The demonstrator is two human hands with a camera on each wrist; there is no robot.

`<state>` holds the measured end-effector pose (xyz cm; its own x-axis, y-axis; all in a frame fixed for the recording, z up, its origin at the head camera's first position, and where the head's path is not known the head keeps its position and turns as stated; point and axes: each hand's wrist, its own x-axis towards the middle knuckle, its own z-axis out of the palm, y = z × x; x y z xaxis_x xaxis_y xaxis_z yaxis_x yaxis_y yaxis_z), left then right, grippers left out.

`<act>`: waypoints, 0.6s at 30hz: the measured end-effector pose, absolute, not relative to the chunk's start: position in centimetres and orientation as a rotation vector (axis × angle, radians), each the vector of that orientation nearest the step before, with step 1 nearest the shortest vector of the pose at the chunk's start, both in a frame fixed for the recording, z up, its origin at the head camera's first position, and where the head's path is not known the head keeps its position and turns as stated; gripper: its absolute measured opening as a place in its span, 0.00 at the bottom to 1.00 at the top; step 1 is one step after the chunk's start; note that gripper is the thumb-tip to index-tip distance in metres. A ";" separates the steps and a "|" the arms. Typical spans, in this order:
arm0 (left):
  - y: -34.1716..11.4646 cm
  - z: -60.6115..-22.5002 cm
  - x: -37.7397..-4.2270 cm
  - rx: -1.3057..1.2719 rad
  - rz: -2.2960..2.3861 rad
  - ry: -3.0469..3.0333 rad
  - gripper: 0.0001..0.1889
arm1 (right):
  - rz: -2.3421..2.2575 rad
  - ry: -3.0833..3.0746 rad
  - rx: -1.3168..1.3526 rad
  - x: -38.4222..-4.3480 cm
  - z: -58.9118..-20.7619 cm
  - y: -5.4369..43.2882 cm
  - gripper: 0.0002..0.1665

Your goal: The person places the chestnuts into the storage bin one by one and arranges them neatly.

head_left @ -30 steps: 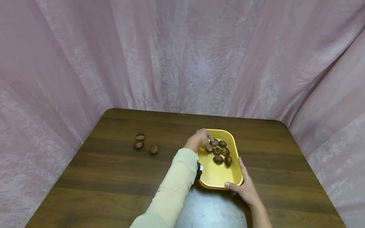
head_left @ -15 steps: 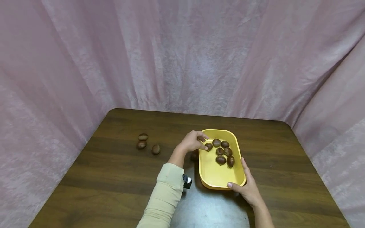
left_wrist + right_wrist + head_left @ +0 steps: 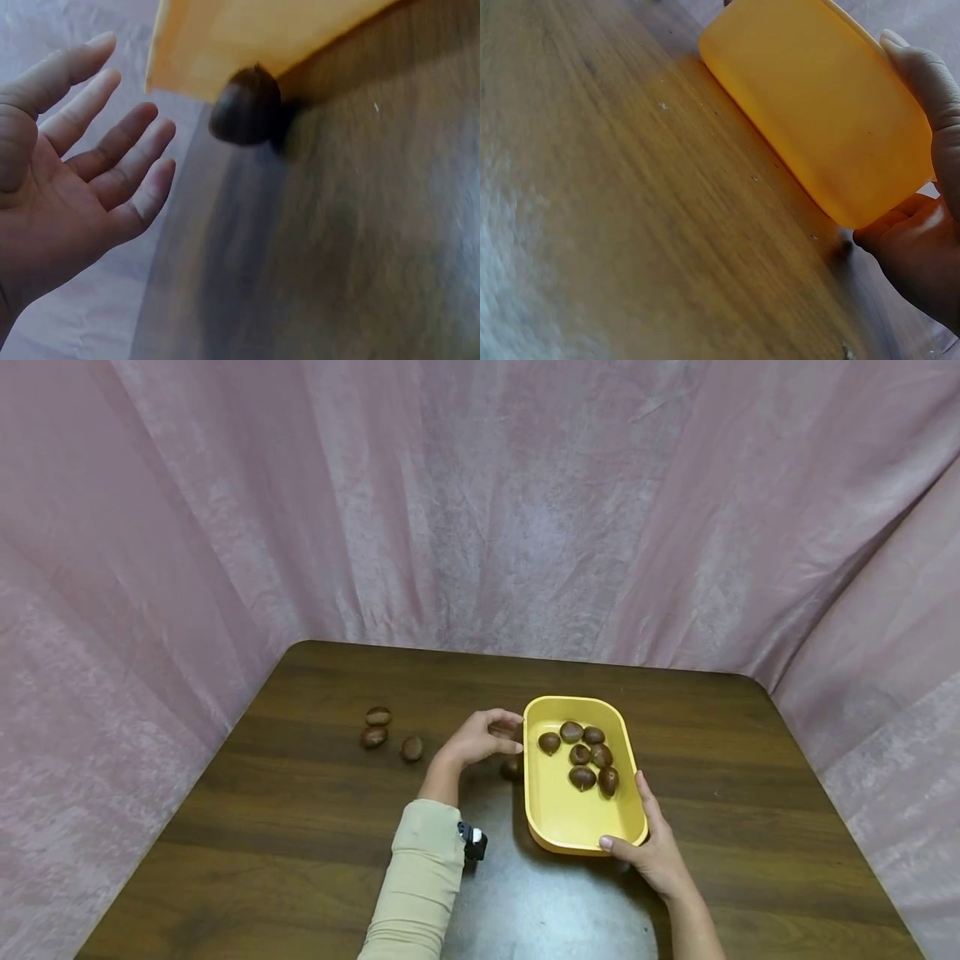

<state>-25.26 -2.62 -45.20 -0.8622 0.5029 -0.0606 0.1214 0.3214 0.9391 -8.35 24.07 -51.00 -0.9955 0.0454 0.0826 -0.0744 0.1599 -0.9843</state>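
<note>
A yellow plastic bin point(image 3: 558, 814) sits on the table with several brown chestnuts point(image 3: 582, 777) inside, mostly toward its far half. My right hand point(image 3: 654, 856) grips the bin's near right corner, thumb at the rim and fingers along the outer side. Just left of the bin, my left hand point(image 3: 480, 739) hovers with relaxed fingers and holds nothing; its palm point(image 3: 60, 202) shows bare in the left wrist view. Below those fingers a single chestnut point(image 3: 246, 107) lies on the table close against the bin's left wall, partly hidden in the head view.
Three more chestnuts lie farther left on the dark wooden table point(image 3: 262, 827): two together point(image 3: 374, 737) and a third chestnut point(image 3: 412, 748) slightly apart. Pink curtains point(image 3: 480, 510) hang behind the table and along its sides.
My left hand has let go of a chestnut inside the bin at its left side and drawn back leftward over the rim. The right hand keeps its place at the bin's corner.
</note>
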 end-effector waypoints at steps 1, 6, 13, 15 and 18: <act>-2.8 -45.4 -25.3 0.560 1.549 2.246 0.25 | 1.978 -2.319 0.029 -8.3 -51.0 24.1 0.64; -3.6 -46.5 -25.1 0.571 1.516 2.209 0.28 | 1.985 -2.313 0.023 -8.1 -51.0 24.2 0.64; -4.0 -48.1 -24.8 0.551 1.367 2.261 0.31 | 1.985 -2.313 0.025 -7.9 -51.0 24.3 0.64; -3.9 -48.4 -24.8 0.545 1.336 2.281 0.31 | 1.979 -2.314 0.028 -7.9 -51.0 24.3 0.65; -3.8 -48.7 -24.9 0.548 1.287 2.330 0.30 | 1.975 -2.317 0.037 -7.8 -51.0 24.3 0.65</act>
<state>-24.90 -3.80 -48.66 -0.8335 0.5256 -0.1702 0.1357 0.4935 0.8591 -7.82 24.32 -51.04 -0.9950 0.0444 0.0890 -0.0808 0.1603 -0.9838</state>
